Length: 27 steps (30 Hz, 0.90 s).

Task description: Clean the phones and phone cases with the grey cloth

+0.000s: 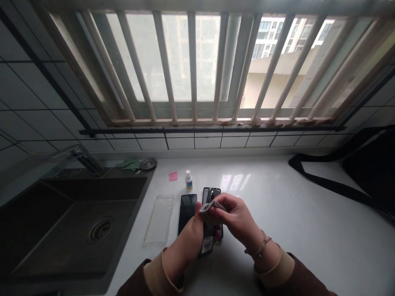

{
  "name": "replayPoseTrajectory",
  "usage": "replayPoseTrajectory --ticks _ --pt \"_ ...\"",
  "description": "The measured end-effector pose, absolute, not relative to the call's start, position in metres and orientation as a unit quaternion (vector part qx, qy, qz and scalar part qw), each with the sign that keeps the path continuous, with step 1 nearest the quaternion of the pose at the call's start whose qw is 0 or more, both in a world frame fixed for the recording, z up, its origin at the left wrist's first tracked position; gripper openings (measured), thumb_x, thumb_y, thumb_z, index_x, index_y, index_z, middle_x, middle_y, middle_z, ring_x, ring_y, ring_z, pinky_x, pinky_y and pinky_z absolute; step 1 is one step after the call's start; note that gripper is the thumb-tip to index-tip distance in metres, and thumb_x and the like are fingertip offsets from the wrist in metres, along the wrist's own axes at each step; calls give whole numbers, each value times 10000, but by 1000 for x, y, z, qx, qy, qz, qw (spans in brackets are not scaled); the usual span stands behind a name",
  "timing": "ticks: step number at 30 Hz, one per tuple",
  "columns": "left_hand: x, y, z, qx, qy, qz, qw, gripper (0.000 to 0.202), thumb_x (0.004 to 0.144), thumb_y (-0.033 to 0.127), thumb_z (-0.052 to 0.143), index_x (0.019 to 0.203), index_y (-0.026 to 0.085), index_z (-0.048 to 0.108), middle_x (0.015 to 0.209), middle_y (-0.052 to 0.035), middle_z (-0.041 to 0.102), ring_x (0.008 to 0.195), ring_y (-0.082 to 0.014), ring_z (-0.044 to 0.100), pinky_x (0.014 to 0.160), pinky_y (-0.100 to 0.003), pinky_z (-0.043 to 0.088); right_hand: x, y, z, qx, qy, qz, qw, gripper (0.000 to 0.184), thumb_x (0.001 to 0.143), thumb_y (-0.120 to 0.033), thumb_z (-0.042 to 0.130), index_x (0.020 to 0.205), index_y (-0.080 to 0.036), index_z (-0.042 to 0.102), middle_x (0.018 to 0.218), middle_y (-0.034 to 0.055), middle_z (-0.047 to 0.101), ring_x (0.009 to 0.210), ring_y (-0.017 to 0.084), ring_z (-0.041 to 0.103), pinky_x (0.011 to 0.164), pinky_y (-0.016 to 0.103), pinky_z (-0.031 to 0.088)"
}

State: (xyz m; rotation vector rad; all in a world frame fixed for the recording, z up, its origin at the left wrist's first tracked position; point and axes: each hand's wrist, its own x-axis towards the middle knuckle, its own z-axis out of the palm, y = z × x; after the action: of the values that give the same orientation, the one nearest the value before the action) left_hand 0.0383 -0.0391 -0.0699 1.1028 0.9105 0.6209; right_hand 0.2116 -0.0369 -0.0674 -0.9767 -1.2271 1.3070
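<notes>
My right hand (237, 218) pinches a grey cloth (212, 206), and the thumb of my left hand (185, 244) presses the cloth's other side. Below the cloth, a dark flat object with a barcode label (207, 245) sits against my left hand; whether it is held or lying there is hidden. A black smartphone (187, 211) lies just beyond my left thumb. A second phone with a camera lens (211, 195) lies partly behind my hands. Farther left is a clear phone case (159, 220). A small white bottle (188, 181) and a pink sticky note (173, 176) stand near the back.
A dark sink (74, 222) with a round drain and a faucet (88, 161) lies left of the white counter (308, 230). A green cloth (128, 164) and a round metal lid (148, 163) sit behind it. A black strapped bag (370, 164) lies at right, below a barred window.
</notes>
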Motion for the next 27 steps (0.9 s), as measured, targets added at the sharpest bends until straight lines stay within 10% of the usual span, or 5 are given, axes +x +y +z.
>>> replayPoseTrajectory --ticks 11,27 --pt "33 -38 -65 665 409 248 574 894 1027 793 110 851 174 731 807 -119 734 749 -236 650 732 -339 466 216 -28 -73 -481 -472 485 558 426 881 -571 833 836 -191 647 731 -13 607 659 136 520 603 265 435" --pt "34 -33 -72 315 339 374 804 863 992 825 367 1278 104 745 932 -187 795 769 -267 754 729 -361 606 213 -26 -75 -478 -449 544 524 473 860 -604 841 822 -209 582 712 -26 616 614 135 534 555 251 422"
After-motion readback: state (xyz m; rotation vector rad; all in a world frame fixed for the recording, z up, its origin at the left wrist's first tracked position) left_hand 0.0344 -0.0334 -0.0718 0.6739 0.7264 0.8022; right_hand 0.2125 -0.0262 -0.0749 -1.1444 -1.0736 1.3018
